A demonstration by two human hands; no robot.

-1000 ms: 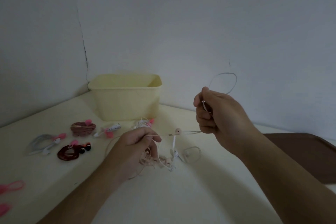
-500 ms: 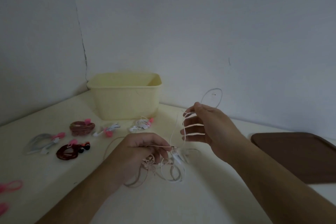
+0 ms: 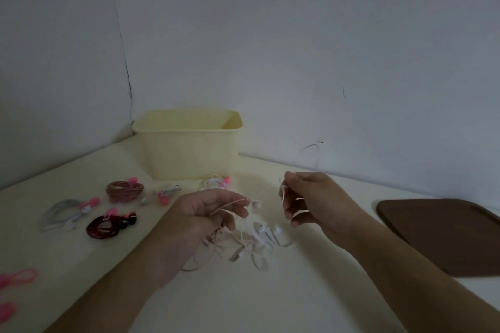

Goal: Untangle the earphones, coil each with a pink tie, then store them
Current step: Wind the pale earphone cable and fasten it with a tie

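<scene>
The earphones [image 3: 251,238] we were working on lay as a pale pink and white tangle on the tabletop [image 3: 243,300], toward the middle, partly lifted between our hands. Our left hand [image 3: 208,211] pinched a pinkish strand between thumb and forefinger, its other fingers curled over the heap. Our right hand [image 3: 311,200] had cord wound in turns across its curled fingers, so we judged the coiling of this pair was just begun.

Five coiled sets, each with a pink tie, lay toward the left and far edges: a grey-white coil [image 3: 67,212], a dark red coil [image 3: 108,226], a brown coil [image 3: 124,190], a white set [image 3: 162,194] and another white one [image 3: 216,182] just before the yellow bin [image 3: 186,143]. None had been stored yet, as far as we could see; the bin's inside was mostly hidden. Spare pink ties [image 3: 19,277] waited at the left edge. A dark brown tray [image 3: 438,235] sat at the right edge.
</scene>
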